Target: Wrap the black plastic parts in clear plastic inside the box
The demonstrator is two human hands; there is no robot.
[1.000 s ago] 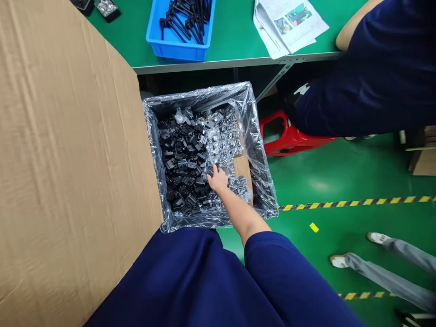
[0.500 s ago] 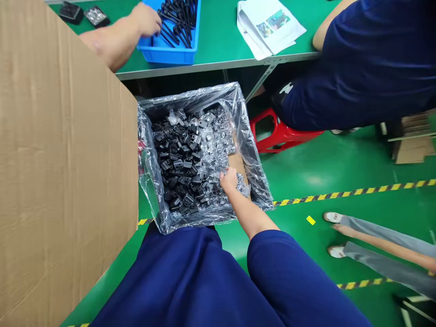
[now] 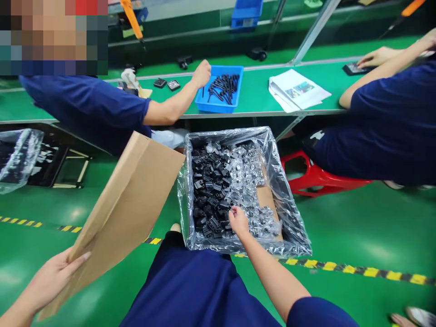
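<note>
My left hand (image 3: 56, 274) grips the edge of a folded cardboard sheet (image 3: 126, 209), tilted upright at the lower left. My right hand (image 3: 239, 221) is over a bin lined with clear plastic (image 3: 291, 213), its fingers bent together at the border between two kinds of parts; what is between the fingertips is too small to name. Loose black plastic parts (image 3: 209, 190) fill the bin's left side. Clear-wrapped parts (image 3: 245, 177) lie in the middle and right, beside a strip of bare cardboard (image 3: 266, 198).
Behind the bin runs a green workbench (image 3: 255, 93) with a blue tray (image 3: 218, 108) of black parts and papers (image 3: 299, 90). One person sits at the left, another at the right by a red stool (image 3: 323, 179). A plastic-lined bin (image 3: 20, 156) stands far left.
The view has swung up and left. The cardboard now appears smaller and farther off, with my left hand visible on it. My right hand has shifted left over the parts, towards the black ones.
</note>
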